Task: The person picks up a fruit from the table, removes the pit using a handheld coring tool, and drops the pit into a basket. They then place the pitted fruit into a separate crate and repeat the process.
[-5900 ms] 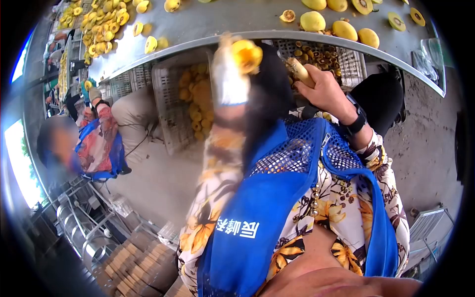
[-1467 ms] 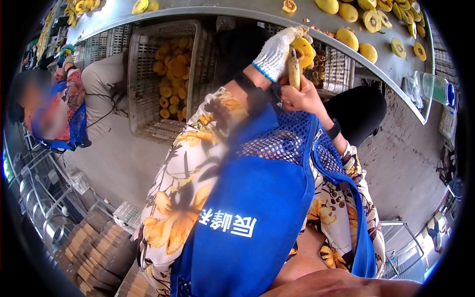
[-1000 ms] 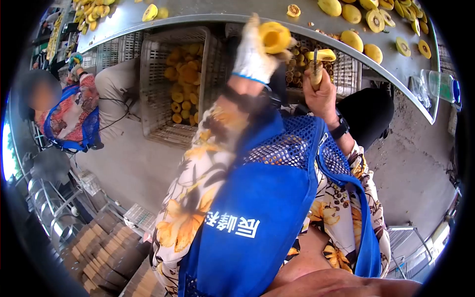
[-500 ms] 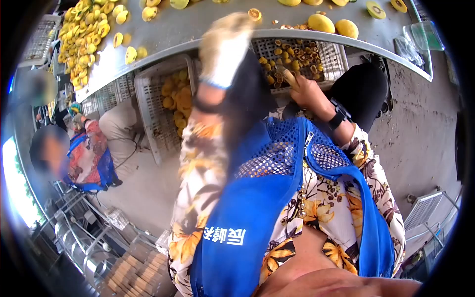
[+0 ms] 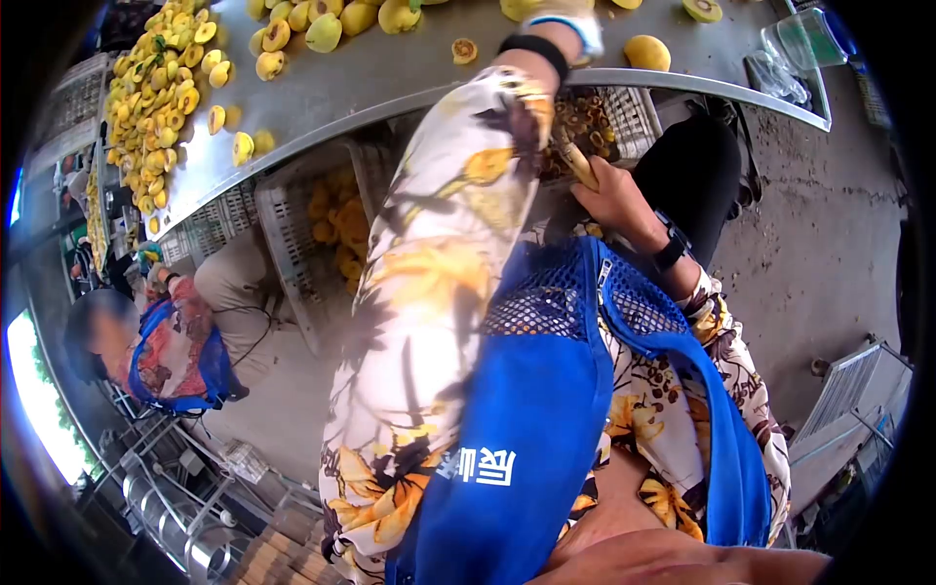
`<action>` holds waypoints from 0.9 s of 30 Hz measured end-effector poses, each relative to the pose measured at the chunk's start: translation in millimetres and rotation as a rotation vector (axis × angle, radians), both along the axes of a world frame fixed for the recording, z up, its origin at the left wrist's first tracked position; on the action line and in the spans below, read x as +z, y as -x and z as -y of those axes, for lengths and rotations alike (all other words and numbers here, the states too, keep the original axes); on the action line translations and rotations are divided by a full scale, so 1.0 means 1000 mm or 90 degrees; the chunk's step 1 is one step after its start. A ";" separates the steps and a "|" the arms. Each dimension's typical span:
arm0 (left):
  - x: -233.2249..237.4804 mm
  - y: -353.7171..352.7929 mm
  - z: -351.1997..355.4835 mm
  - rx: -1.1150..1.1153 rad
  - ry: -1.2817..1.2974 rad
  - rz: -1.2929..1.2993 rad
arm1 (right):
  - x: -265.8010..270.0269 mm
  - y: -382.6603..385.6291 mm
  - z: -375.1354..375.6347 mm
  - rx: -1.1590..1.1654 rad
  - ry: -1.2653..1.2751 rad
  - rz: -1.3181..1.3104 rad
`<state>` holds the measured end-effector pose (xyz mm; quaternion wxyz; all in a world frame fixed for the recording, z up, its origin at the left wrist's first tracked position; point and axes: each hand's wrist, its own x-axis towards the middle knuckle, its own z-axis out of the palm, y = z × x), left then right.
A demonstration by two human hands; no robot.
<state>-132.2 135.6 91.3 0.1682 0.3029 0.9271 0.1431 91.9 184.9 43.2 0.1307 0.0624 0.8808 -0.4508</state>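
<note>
My left hand, in a pale glove, reaches over the metal table among yellow peaches. It is motion-blurred and cut by the top edge, so its fingers are hidden. A whole yellow peach lies to the right of it, and a cut half with a brown centre to its left. My right hand is closed around the wooden handle of a tool; the tool's working end is hard to make out. Beyond that hand, below the table edge, sits a crate holding brown pits and yellow pieces.
Many peach halves are heaped at the table's left end. A second crate with peaches stands left of my left arm. Another person sits farther left. A clear plastic container and a plastic bag lie at the table's right end.
My left hand has swung right and farther over the table, from its near edge. The right hand stays low with the tool. The view has shifted slightly.
</note>
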 end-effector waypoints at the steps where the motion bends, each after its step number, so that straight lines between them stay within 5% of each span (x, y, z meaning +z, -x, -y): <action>1: 0.007 0.009 0.009 -0.018 0.037 0.031 | -0.001 -0.001 0.002 0.002 0.005 -0.024; 2: 0.031 0.007 0.024 -0.036 0.073 0.062 | 0.003 -0.001 0.003 -0.020 0.028 -0.028; 4: 0.044 -0.001 0.068 0.072 -0.216 0.281 | 0.016 0.000 0.004 -0.053 0.076 -0.037; 6: 0.030 -0.008 0.089 0.386 -0.641 0.695 | 0.012 0.003 0.006 -0.072 0.089 -0.056; 10: 0.025 -0.062 0.141 0.307 -0.844 0.307 | 0.034 0.019 0.017 -0.050 0.061 -0.117; 12: 0.012 -0.073 0.141 0.553 -0.995 0.470 | 0.040 0.029 0.024 0.000 0.038 -0.146; 19: -0.010 -0.101 0.140 0.558 -1.036 0.556 | 0.056 0.045 0.047 0.024 0.044 -0.129; 27: -0.013 -0.104 0.132 0.462 -0.999 0.454 | 0.059 0.034 0.050 0.023 0.009 -0.133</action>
